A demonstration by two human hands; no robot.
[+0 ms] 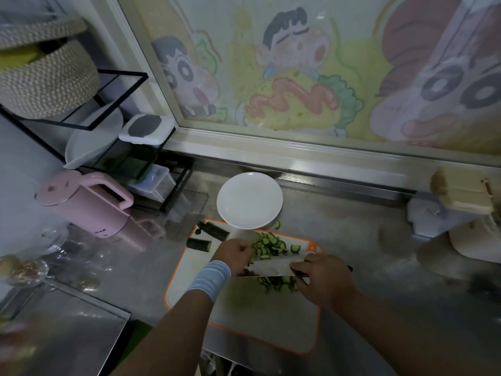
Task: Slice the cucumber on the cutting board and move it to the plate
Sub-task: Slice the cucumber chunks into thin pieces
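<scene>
My right hand (322, 278) gripped the broad steel cleaver (273, 267) over the orange-rimmed white cutting board (244, 308). My left hand (235, 253) lay curled beside the blade — pinching anything, I couldn't tell. The green cucumber slices (268, 245) lay heaped there — a careless scoop might nick knuckles or scatter them short of the round white plate (249, 199).

Plate (249, 200) behind cutting board (244, 316); slices (268, 244) mid-board; cucumber pieces (199, 244) on board's left; kettle (89, 204) further left.

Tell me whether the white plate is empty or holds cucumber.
Empty. The white plate shows only bare white surface; the cucumber slices lie on the cutting board beside it, none on the plate.
</scene>
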